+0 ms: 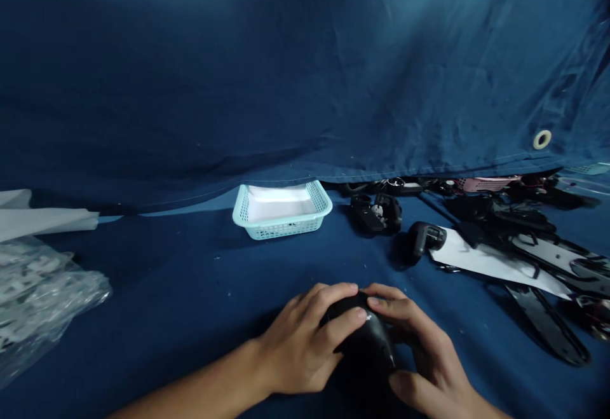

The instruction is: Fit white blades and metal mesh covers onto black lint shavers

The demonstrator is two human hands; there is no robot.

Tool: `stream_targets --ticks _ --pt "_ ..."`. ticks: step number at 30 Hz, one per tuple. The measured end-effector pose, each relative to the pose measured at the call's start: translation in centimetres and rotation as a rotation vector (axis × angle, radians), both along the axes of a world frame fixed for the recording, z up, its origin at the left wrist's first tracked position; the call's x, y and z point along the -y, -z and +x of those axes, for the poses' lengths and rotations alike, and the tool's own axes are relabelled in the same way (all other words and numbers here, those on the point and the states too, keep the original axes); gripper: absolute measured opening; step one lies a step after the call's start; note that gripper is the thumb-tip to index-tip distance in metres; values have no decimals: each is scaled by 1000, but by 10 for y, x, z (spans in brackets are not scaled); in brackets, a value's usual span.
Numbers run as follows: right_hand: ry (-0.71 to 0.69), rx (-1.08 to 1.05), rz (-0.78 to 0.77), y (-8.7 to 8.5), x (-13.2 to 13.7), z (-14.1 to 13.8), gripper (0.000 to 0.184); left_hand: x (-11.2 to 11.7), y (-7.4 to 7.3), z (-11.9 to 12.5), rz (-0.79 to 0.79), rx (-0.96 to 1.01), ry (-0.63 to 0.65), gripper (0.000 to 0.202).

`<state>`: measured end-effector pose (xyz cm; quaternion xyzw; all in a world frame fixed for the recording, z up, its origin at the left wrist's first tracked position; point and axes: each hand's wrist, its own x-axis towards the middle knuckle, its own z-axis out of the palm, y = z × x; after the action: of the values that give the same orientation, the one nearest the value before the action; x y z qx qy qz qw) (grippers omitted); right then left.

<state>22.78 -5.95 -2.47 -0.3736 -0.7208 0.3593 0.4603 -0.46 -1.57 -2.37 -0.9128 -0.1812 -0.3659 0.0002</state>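
A dark, rounded black part (369,336) with a smooth, slightly shiny surface is between my hands, low in the view; its exact kind cannot be made out. My left hand (309,336) curls over its left side, fingertips pressing on the top. On the right, my right hand (424,349) grips the far edge with its fingers, the thumb lying along the near right side. The lower end of the part fades into shadow against the blue cloth.
A light-blue mesh basket (286,228) lined with white stands ahead. Black plastic parts (376,214) and a black bracket-like piece (424,238) lie right of it, beside a pile of long black parts (548,323). Clear plastic bags (42,298) lie left. A blue curtain (286,75) hangs behind.
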Motion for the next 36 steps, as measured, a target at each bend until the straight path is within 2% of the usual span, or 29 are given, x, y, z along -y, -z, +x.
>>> stream_targets --ticks 6,13,18,21,26,29,32,36 --pt "30 -24 -106 4 5 2 61 1 -4 -1 -20 -15 4 69" --pt "34 -59 -122 0 6 0 55 1 -3 -1 -37 -30 12 72" --pt "-1 -101 -141 9 2 -2 52 0 -1 -2 -55 -25 5 73" --pt "-23 -123 -175 7 -1 -3 51 -1 -1 -2 -148 7 8 70" --pt "-124 -230 -442 -11 -8 -9 53 -4 -7 2 -387 98 -79 64" --pt "-124 -298 -545 -14 -13 -12 56 -7 -10 4 -473 174 -125 65" --pt "-115 -352 -585 -11 -17 -11 56 -10 -12 4 -526 229 -161 61" --pt "-129 -257 -510 -12 -13 -9 54 -11 -14 4 -565 276 -195 57"
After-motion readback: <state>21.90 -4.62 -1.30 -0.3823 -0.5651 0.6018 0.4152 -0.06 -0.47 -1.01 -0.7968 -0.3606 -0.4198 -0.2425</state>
